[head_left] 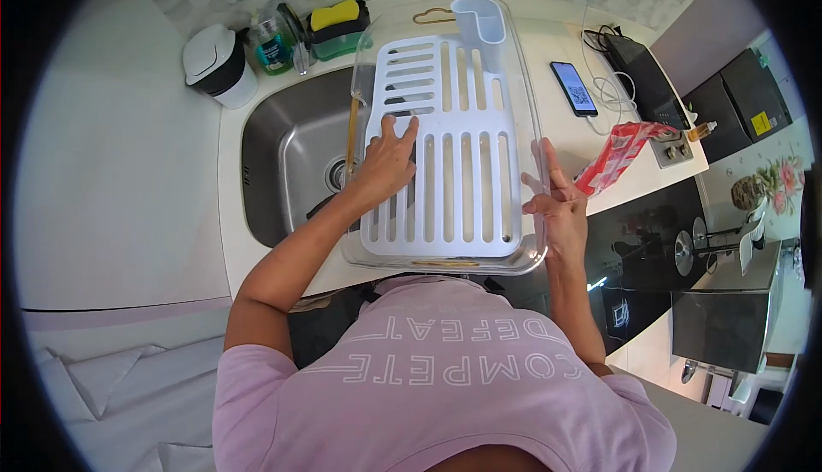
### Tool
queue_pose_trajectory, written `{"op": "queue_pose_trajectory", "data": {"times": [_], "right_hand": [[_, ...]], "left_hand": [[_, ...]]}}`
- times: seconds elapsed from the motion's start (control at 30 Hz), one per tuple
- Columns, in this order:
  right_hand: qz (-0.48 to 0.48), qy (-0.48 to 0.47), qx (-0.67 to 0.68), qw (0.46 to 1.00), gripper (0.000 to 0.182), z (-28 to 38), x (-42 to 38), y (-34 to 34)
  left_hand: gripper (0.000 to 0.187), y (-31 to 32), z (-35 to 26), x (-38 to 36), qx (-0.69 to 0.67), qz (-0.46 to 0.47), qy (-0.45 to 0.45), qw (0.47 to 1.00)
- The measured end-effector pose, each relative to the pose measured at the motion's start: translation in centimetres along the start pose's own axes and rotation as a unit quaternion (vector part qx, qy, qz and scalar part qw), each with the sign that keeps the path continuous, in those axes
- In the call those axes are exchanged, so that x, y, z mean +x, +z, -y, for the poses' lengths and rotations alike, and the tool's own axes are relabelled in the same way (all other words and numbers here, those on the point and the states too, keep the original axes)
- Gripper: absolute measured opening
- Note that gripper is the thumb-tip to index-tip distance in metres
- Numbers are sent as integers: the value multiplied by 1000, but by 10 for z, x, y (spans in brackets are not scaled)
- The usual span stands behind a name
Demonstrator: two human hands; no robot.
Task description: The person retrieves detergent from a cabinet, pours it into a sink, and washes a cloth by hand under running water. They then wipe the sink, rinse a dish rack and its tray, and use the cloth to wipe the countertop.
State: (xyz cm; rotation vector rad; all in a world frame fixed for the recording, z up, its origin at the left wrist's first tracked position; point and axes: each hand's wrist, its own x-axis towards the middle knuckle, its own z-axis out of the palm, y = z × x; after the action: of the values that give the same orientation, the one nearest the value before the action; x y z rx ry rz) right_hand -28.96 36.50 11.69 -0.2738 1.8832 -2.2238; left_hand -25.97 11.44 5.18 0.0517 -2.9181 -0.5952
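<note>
A white slotted dish rack insert (441,125) lies in a clear plastic tray (531,254), which partly overhangs the sink. My left hand (390,164) rests on the insert's left side, with two fingers apart near the short slots and the others bent. At the tray's right wall is my right hand (561,207), its fingers spread and the thumb pointing inward against the rim. A pale blue-white cutlery holder (481,27) stands at the far end of the insert. Gold-coloured handles show on the tray's sides.
Left of the tray is a steel sink (295,147). Behind it stand a white bin with a black band (220,65), a green soap bottle (272,48) and a yellow sponge (334,16) on a holder. To the right lie a phone (574,89), cables and a red-and-white plastic bag (621,155).
</note>
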Motion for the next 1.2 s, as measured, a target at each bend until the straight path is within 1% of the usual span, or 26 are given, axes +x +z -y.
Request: {"op": "queue_pose_trajectory", "data": {"times": [0.03,0.07,0.13,0.17,0.23,0.37,0.43,0.47,0.53,0.57,0.67,0.7,0.77,0.8,0.83,0.87,0.93,1.0,1.07,1.13,1.2], "right_hand": [[-8,6,10,1000,79,0,0,1],[-9,6,10,1000,79,0,1,-1],[-11,35,41,998,79,-2,2,-2],[-10,36,40,998,79,-1,1,-2],[-26,56,33,998,79,2,-1,0],[-22,36,3,999,80,-3,-1,-6],[-18,31,43,998,81,-10,3,-15],[-20,30,43,998,81,-15,4,-21],[-14,35,85,996,82,-22,8,-31],[-15,33,85,996,82,-21,8,-32],[-34,58,117,991,84,-18,5,-37],[-35,55,122,990,84,-18,5,-39],[-41,49,128,990,83,-15,4,-40],[-42,45,110,992,83,-10,3,-39],[-42,41,91,994,83,-6,2,-39],[-45,39,93,994,83,-3,1,-40],[-52,33,88,994,82,2,3,-41],[-56,21,81,995,82,6,5,-44],[-60,9,73,995,81,13,9,-48],[-65,-29,63,995,81,21,13,-49],[-70,-45,57,995,81,28,19,-52]], "left_hand": [[63,6,2,-2,-27,-23,-7,999],[63,2,-2,-4,-26,-23,-6,999],[58,-7,-8,-7,-75,-88,-7,993],[58,-13,-11,-8,-75,-88,-9,993],[56,-21,-16,-7,-66,-135,-11,989],[51,-21,-16,-11,-61,-140,-16,988],[46,-29,-18,-13,-78,-176,-13,981],[46,-34,-18,-13,-78,-175,-11,981],[45,-46,-17,-14,-93,-193,-12,977],[46,-51,-14,-14,-90,-216,-11,972],[42,-77,-12,-16,-65,-214,-12,974],[43,-87,-15,-19,-72,-196,-43,977],[43,-95,-4,-25,-57,-198,-33,978],[43,-100,-2,-28,-41,-202,-26,978],[43,-107,-3,-33,-79,-178,-66,979],[43,-109,1,-38,-79,-177,-63,979],[44,-113,11,-47,-51,-210,-32,976],[45,-124,6,-58,-47,-212,-38,975],[44,-134,7,-67,-26,-218,-64,973],[43,-142,9,-76,-24,-228,-60,972],[42,-148,12,-85,-5,-240,-59,969]]}}
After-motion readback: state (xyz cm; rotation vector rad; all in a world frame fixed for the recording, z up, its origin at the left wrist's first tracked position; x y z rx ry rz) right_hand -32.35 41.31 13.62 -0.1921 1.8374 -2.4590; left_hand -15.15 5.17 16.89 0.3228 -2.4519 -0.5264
